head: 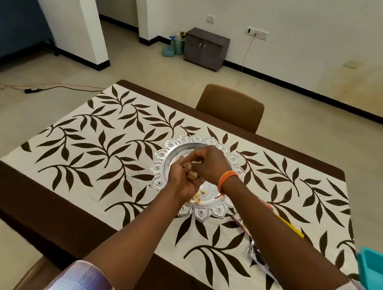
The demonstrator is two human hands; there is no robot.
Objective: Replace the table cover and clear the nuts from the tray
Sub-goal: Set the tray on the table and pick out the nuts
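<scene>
Nuts (198,195) remain on the silver tray (205,212), a few pale pieces lying loose near its 6 o'clock rim; the tray sits mid-worktop on the leaf-print table cover (96,149). We judge the cover step done, since a patterned cloth lies spread flat, and the nut-clearing step is in hand.

Left hand (181,181) is cupped palm-up over the tray, its grip narrow around a small cluster of collected nuts (191,174). Right hand (209,164), with an orange band (227,178) at the wrist, hovers just beside it at 1 o'clock, fingers curled and pinching something small and pale; we take it for a nut, but it is too small to be sure.

Next move, as we judge it: drop the pinched piece into the cupped palm, then reach to 6 o'clock for the loose pieces. A foil packet (260,256) and a teal container (379,270) lie at 4 o'clock, possible places to empty the handful. Care needed: keep the cupped palm level.
</scene>
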